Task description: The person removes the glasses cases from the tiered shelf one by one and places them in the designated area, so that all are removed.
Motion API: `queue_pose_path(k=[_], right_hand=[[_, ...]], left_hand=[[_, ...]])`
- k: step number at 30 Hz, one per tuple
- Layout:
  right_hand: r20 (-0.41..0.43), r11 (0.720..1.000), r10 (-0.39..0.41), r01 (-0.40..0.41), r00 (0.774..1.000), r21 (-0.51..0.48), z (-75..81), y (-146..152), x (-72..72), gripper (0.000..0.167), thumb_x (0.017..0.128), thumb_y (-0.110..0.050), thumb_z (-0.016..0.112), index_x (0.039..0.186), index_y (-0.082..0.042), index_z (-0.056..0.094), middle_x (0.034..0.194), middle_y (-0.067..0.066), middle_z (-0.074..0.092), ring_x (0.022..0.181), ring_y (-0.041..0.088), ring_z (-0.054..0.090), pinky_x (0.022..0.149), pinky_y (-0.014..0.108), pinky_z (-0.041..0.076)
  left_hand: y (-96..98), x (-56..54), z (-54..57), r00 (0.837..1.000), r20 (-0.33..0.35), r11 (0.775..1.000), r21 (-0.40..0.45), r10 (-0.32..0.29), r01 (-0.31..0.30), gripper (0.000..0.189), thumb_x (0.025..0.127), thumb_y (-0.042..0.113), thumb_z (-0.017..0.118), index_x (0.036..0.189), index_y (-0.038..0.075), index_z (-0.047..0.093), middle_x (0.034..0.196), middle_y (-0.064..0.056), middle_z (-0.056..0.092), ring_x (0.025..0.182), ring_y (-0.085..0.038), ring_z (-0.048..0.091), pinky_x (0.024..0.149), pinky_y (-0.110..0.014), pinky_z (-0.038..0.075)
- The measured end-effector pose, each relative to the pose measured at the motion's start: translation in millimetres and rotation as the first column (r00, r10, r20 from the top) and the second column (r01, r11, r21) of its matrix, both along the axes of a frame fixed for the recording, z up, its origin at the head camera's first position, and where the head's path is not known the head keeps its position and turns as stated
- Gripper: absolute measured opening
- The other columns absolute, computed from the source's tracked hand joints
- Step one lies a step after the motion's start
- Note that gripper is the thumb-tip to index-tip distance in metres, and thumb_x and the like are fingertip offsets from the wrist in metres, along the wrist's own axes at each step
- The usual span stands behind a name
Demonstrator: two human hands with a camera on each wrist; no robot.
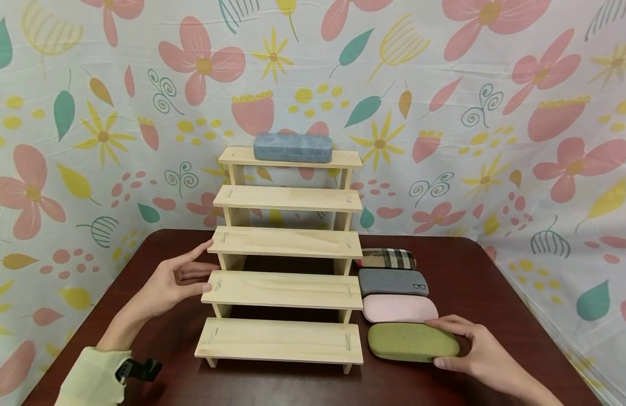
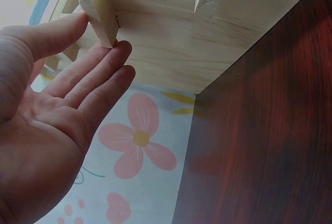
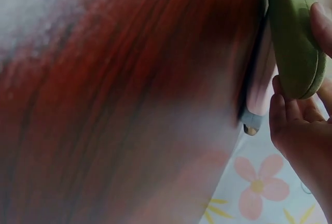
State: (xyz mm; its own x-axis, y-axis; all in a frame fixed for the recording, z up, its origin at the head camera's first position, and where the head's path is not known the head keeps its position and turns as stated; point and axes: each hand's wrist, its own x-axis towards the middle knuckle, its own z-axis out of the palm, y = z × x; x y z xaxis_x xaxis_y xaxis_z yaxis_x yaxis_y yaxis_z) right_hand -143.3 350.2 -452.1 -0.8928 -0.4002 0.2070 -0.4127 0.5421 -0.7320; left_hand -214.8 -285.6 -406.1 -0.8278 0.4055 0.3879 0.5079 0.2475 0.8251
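Observation:
A stepped wooden display stand (image 1: 287,242) with several plank tiers stands on the table. On its left side my left hand (image 1: 178,279) holds the stand's edge, the index fingertip at the middle tier and the thumb at the tier below. The left wrist view shows a plank end (image 2: 98,14) between that thumb and the fingers. To the right of the stand, my right hand (image 1: 470,349) grips the right end of a green glasses case (image 1: 411,342), thumb on the near side and fingers on the far side. A blue glasses case (image 1: 292,148) lies on the top tier.
Behind the green case lie a pink glasses case (image 1: 400,308), a grey one (image 1: 394,282) with a small glasses print, and a plaid one (image 1: 389,259), in a column beside the stand. A flower-patterned cloth (image 1: 419,113) hangs behind the dark red table (image 1: 272,389).

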Motion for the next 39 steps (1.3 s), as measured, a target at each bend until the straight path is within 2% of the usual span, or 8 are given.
queue_pose_path(k=[6,15,20,28,32,39], right_hand=[[0.034,1.000,0.015,-0.015,0.999,0.001,-1.9,0,-1.5,0.064,0.083,-0.015,0.092,0.142,-0.007,0.067,0.132,0.012,0.064,0.110,0.006,0.060,0.081,0.021,0.052],[0.034,0.999,0.024,-0.026,0.999,0.032,-8.0,3,-2.6,0.066,0.084,-0.018,0.092,0.143,-0.008,0.065,0.138,0.019,0.060,0.117,-0.001,0.057,0.084,0.020,0.053],[0.008,0.999,0.032,-0.032,0.999,0.040,-9.0,3,-4.1,0.066,0.083,-0.019,0.092,0.143,-0.008,0.066,0.138,0.016,0.061,0.119,-0.002,0.055,0.085,0.019,0.051],[-0.048,0.995,-0.015,0.020,0.999,0.094,-13.1,3,-2.8,0.067,0.079,-0.025,0.095,0.140,-0.015,0.069,0.135,0.008,0.061,0.123,-0.008,0.048,0.089,0.013,0.046],[-0.078,0.993,-0.025,0.034,0.997,0.112,-15.1,3,-3.2,0.067,0.077,-0.026,0.096,0.139,-0.017,0.070,0.133,0.005,0.061,0.122,-0.007,0.049,0.090,0.011,0.043],[-0.070,0.995,-0.026,0.033,0.997,0.099,-17.0,4,-4.4,0.067,0.078,-0.022,0.096,0.139,-0.014,0.069,0.129,0.007,0.057,0.111,0.001,0.054,0.082,0.018,0.046]], left_hand=[[0.1,0.4,0.0,1.000,-0.001,1.000,-0.001,0.002,-0.002,0.089,0.089,-0.009,0.080,0.165,0.007,0.037,0.124,-0.028,0.071,0.116,-0.013,0.071,0.092,-0.026,0.058],[-0.2,0.4,-0.2,1.000,0.002,1.000,0.000,0.000,0.000,0.088,0.089,-0.010,0.080,0.164,0.006,0.037,0.124,-0.027,0.071,0.115,-0.013,0.071,0.092,-0.026,0.058],[-0.7,0.3,-0.5,1.000,0.004,1.000,-0.003,0.005,-0.005,0.089,0.089,-0.009,0.080,0.164,0.007,0.037,0.124,-0.027,0.071,0.115,-0.013,0.071,0.092,-0.026,0.058],[-0.5,0.2,-1.0,1.000,0.003,1.000,-0.004,0.005,-0.005,0.088,0.089,-0.009,0.080,0.164,0.007,0.037,0.124,-0.026,0.071,0.115,-0.013,0.071,0.092,-0.026,0.058],[-0.2,0.7,-0.8,1.000,0.007,1.000,-0.003,0.003,-0.003,0.088,0.089,-0.009,0.080,0.164,0.006,0.037,0.124,-0.027,0.071,0.115,-0.014,0.071,0.092,-0.026,0.058],[-0.5,-0.3,-0.2,1.000,0.005,1.000,-0.011,0.006,-0.006,0.088,0.089,-0.009,0.080,0.164,0.006,0.037,0.124,-0.026,0.071,0.115,-0.014,0.071,0.091,-0.027,0.058]])
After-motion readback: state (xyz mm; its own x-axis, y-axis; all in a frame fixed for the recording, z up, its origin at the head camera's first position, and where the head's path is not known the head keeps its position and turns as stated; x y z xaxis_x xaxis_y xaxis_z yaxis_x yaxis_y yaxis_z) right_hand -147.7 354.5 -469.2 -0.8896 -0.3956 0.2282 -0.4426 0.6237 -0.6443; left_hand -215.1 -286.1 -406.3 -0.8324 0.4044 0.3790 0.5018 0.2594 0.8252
